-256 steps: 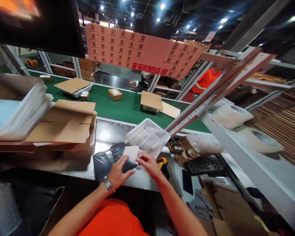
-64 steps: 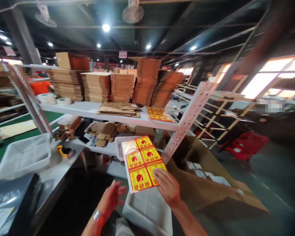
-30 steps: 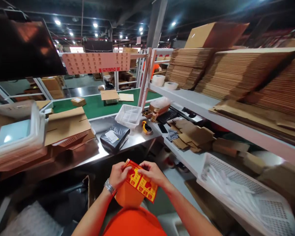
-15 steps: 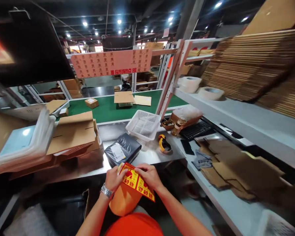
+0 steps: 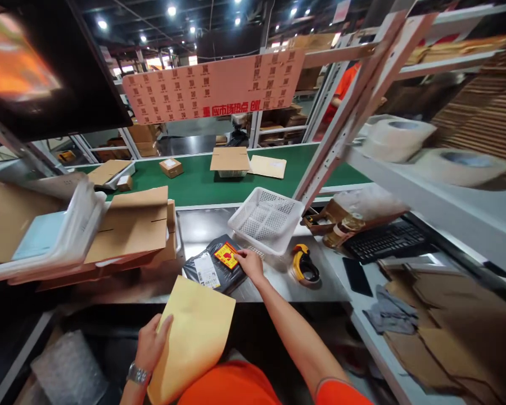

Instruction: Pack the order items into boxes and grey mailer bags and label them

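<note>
A plain yellow sheet of paper (image 5: 198, 332) is gripped along its left edge by my left hand (image 5: 149, 344), low in front of my body. My right hand (image 5: 252, 265) is closed, its fingertips at the right edge of a red and yellow sticker (image 5: 226, 255). That sticker lies over the top of a black plastic-wrapped parcel (image 5: 231, 278); whether all of it is stuck down I cannot tell. A white printed label (image 5: 206, 271) is on the same parcel, left of the sticker. The parcel lies on the metal table (image 5: 194, 225) near its front edge.
Behind the parcel stands a white plastic basket (image 5: 267, 219), with a yellow tape dispenser (image 5: 304, 265) to its right. Flattened cartons (image 5: 129, 228) lie left. A green conveyor belt (image 5: 185, 188) carries boxes. A phone (image 5: 357, 277) and keyboard (image 5: 388, 239) are right, under a shelf holding tape rolls.
Both hands were together on the sheet of red and yellow stickers. Now my right hand has moved forward to the parcel with one sticker, while my left has lowered leftward with the yellow sheet.
</note>
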`<state>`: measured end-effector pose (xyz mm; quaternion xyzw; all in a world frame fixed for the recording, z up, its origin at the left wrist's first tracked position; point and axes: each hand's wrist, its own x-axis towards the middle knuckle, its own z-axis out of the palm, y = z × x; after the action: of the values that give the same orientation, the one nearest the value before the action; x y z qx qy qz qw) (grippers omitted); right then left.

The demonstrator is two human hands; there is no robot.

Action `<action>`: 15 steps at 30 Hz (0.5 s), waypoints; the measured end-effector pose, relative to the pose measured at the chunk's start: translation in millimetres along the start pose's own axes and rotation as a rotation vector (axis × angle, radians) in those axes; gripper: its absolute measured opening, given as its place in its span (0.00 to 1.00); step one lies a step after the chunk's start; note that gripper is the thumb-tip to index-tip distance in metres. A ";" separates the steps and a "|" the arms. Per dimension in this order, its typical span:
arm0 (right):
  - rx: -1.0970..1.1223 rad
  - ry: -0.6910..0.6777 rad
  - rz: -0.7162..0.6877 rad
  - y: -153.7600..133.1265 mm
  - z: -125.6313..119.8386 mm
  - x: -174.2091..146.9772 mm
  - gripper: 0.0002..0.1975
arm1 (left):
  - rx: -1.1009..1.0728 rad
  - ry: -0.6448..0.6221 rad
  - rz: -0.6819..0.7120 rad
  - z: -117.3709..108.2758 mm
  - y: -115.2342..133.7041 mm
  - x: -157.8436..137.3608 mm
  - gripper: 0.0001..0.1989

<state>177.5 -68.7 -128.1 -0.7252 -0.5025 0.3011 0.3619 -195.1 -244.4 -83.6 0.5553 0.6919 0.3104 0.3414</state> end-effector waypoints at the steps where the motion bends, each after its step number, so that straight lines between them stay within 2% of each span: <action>1: -0.069 -0.006 -0.005 0.6 1.6 1.2 0.11 | -0.004 0.012 -0.036 -6.1 -2.1 -4.3 0.35; 6: -0.307 -0.069 -0.073 -0.1 -1.5 -3.3 0.14 | -0.003 0.132 -0.241 -31.5 -14.0 -27.8 0.35; 8: -0.397 -0.073 -0.116 0.7 -6.0 -2.3 0.22 | -0.003 0.183 -0.294 -39.0 -17.9 -38.0 0.33; 10: -0.486 -0.030 -0.162 2.3 -7.4 1.8 0.34 | 0.004 0.230 -0.340 -45.1 -21.4 -47.7 0.30; 12: -0.525 0.007 -0.249 3.1 -1.9 6.1 0.41 | 0.026 0.263 -0.374 -50.1 -25.1 -55.7 0.28; 15: -0.496 -0.075 -0.438 1.5 21.1 5.4 0.38 | 0.065 0.285 -0.369 -55.7 -30.5 -63.1 0.26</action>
<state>163.1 -59.2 -141.5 -0.6543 -0.7175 0.1113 0.2117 -248.2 -315.0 -68.3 0.3808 0.8325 0.2957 0.2729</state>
